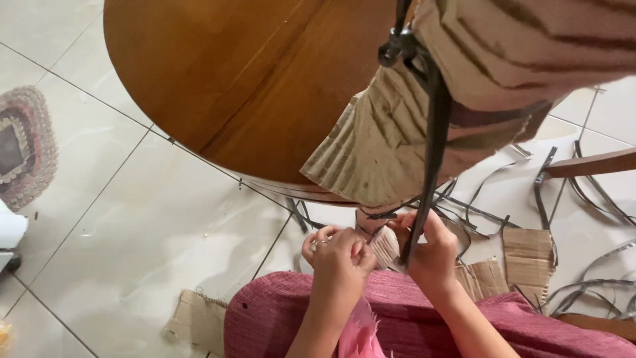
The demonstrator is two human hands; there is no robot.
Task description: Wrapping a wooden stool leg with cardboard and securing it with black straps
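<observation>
A large piece of corrugated cardboard with dark stripes hangs over the edge of a round wooden table. Its narrow lower end comes down to my lap. My left hand pinches that lower end from the left. My right hand grips the same end from the right, together with a dark strap that runs up along the cardboard to a black clip. My lap is covered in pink-red cloth.
Several dark thin strips lie scattered on the white tiled floor at the right, with cardboard scraps. Another cardboard piece lies by my left knee. A round woven mat sits at the far left. A wooden bar crosses the right edge.
</observation>
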